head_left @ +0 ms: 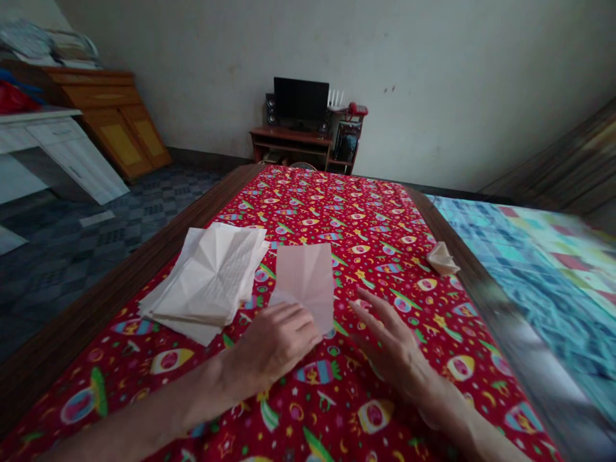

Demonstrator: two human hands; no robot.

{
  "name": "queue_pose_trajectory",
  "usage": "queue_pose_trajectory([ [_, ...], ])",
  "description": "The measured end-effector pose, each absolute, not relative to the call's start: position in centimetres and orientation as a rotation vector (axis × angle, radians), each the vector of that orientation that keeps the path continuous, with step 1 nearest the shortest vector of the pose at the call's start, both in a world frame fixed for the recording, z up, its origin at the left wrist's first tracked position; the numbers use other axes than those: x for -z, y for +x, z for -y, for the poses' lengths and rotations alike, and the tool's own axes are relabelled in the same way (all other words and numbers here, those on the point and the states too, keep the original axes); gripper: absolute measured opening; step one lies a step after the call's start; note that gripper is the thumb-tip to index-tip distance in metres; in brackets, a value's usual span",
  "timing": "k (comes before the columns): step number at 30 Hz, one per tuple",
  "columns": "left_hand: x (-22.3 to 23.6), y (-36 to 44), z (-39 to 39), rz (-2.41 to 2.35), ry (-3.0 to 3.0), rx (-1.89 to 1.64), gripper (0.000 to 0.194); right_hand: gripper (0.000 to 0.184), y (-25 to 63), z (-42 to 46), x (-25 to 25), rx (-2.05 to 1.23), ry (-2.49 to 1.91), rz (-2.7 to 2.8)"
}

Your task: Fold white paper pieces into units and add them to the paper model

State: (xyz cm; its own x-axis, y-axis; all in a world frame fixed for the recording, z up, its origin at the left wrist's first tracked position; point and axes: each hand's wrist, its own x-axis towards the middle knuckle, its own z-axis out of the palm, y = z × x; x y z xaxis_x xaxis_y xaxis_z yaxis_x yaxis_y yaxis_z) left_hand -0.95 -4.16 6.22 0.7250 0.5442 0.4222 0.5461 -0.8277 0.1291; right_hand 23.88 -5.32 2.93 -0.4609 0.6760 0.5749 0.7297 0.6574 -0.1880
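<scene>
A creased sheet (305, 273) lies flat on the tabletop (488, 301); left hand (283, 337) curls at its near edge, grip unclear; right hand (389, 340) spread, empty. One piece (443, 259) folded; sheet, stack (209, 273) unfolded.

A black flat-screen monitor (301, 99) stands on a reddish-brown wooden computer desk (289, 135) against a pale, marked wall (192, 70) — a black box speaker (271, 110) beside it, a red telephone (357, 110) to the right. At left, an orange-brown wooden cabinet (113, 128) stands behind a white drawered desk (79, 157) — both on blue-grey checkered flooring (178, 192).
</scene>
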Motion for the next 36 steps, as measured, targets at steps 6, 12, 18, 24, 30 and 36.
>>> queue_pose_trajectory([
  [6,-4.7,2.1,4.4,0.853,-3.030,0.699,0.023,0.020,23.5,6.0,-2.4,0.063,-0.986,2.435],
  [12,-4.2,-0.9,4.5,0.801,-3.301,0.537,0.075,0.023,25.2,6.1,-0.9,-0.220,-0.915,2.233],
  [18,-1.1,-4.0,3.6,0.945,-3.215,0.569,0.051,0.029,25.6,6.8,-1.3,-0.393,-0.890,2.185],
  [24,-1.0,-3.7,3.3,0.798,-3.136,0.982,0.032,0.027,25.7,7.5,-1.7,-0.410,-0.936,2.154],
  [30,-1.1,-3.1,3.9,1.010,-3.097,1.109,0.017,0.020,25.4,8.5,-2.4,-0.382,-1.098,2.148],
  [36,-1.0,-1.2,2.5,1.577,-2.878,0.980,0.024,0.031,24.7,7.2,-1.7,-0.546,-1.576,1.922],
])
